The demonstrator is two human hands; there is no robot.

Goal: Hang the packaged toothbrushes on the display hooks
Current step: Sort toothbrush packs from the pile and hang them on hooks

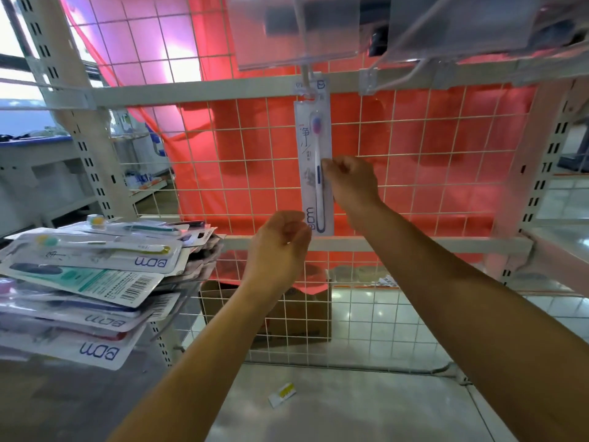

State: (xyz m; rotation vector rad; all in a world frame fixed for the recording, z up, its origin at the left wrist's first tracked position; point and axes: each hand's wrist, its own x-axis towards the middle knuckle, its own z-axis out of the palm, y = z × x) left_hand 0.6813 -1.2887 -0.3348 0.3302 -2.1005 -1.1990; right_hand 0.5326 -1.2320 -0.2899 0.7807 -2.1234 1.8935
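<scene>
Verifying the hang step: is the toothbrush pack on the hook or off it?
On. The toothbrush pack hangs upright from the hook through its top hole; the right hand pinches its right edge.

forearms raised, right hand [350, 181] higher pinching packaged toothbrush [314, 148], left hand [280, 247] lower, fingers loosely curled

hanging toothbrush pack [314, 173]: 1 | hands [279, 247] [350, 181]: 2 | cardboard box [296, 317]: 1

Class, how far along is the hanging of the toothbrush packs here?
Done: one white pack with a pink-headed toothbrush hangs on the white wire hook. In hand: the right hand pinches its edge; the left hand holds nothing. Left: the stack of toothbrush packs, unhung.
</scene>
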